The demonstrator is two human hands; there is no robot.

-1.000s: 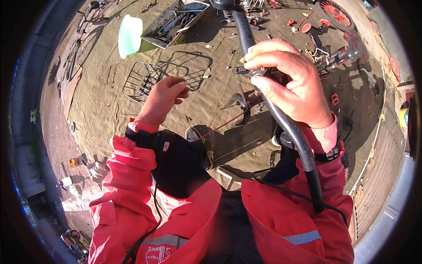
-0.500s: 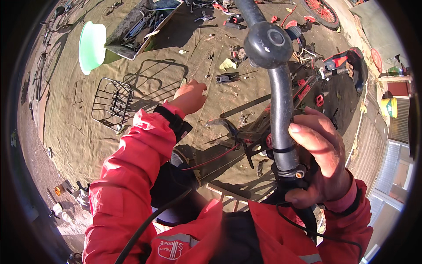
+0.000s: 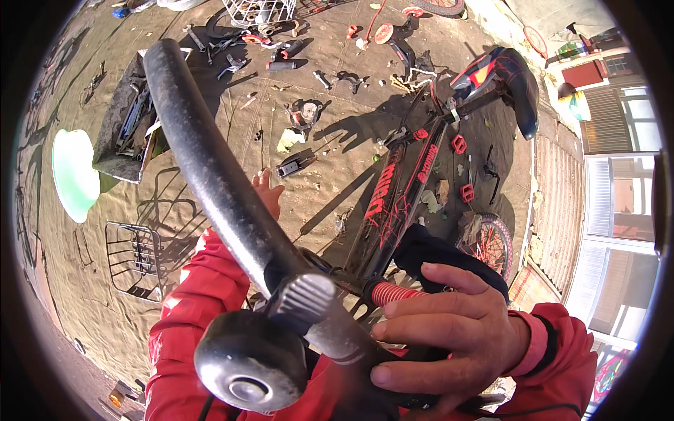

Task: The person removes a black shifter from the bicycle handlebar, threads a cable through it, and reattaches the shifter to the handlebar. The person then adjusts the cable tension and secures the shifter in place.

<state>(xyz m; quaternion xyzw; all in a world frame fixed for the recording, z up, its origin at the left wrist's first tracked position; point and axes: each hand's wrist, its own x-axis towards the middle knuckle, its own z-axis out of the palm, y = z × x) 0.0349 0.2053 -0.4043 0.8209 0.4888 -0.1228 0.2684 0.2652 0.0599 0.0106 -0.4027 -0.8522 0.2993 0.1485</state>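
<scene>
A scuffed black handlebar (image 3: 194, 154) crosses the view diagonally, close to the camera, with a black bell (image 3: 249, 359) low on it. My right hand (image 3: 446, 337) lies at the bar's lower end, fingers spread and touching it; the thumb is mostly hidden. Beyond it are a red spring (image 3: 393, 292) and a black bicycle frame (image 3: 397, 196) with red markings and a saddle (image 3: 516, 91). My left hand (image 3: 268, 191) is partly hidden behind the bar, fingers apart, reaching toward the ground cloth near a small dark metal part (image 3: 293, 167); whether it touches anything I cannot tell.
A tray of tools (image 3: 126, 140), a green basin (image 3: 74, 175) and a wire rack (image 3: 133, 259) are at left. Loose parts and a white basket (image 3: 256, 10) lie at the back. A spoked wheel (image 3: 491, 245), red pedals (image 3: 460, 144) and a building (image 3: 611, 196) are at right.
The handlebar and bell have swung down and left, close to the camera. My right hand has spread its fingers. The view has shifted, showing more of the bicycle frame and saddle.
</scene>
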